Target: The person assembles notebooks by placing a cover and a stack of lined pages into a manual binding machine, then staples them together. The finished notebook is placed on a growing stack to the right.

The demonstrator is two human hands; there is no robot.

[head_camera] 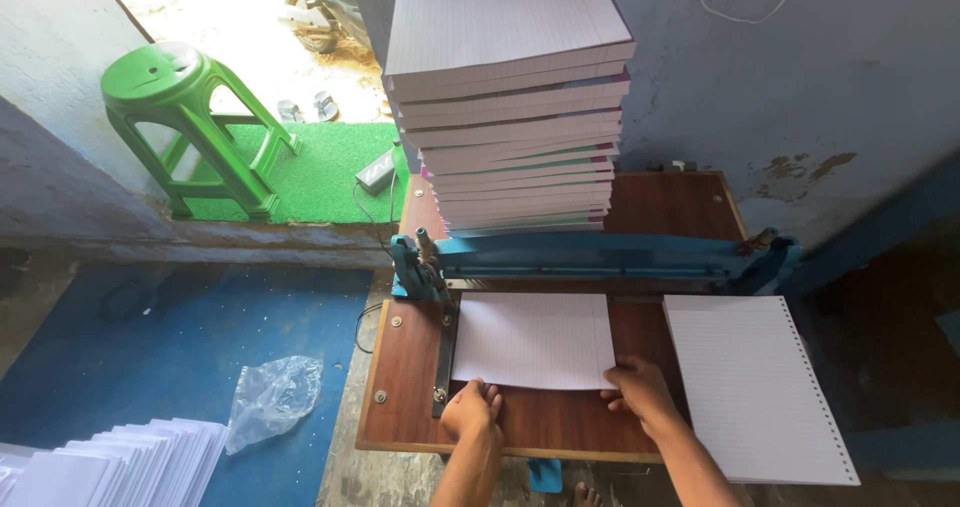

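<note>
A stack of ruled white sheets [532, 339] lies on the brown wooden table [405, 367], its far edge under the blue metal bar of a punching machine [600, 257]. My left hand [472, 409] rests on the stack's near left corner. My right hand [638, 392] presses the near right corner. Both hands have fingers on the paper's front edge. A second ruled stack with a punched right edge [755, 387] lies to the right of my right hand.
A tall pile of ruled paper bundles [510, 97] stands behind the machine. A green plastic stool [185, 117] sits on a green mat at the back left. On the blue floor lie a crumpled clear plastic bag [272, 397] and fanned white sheets [110, 462].
</note>
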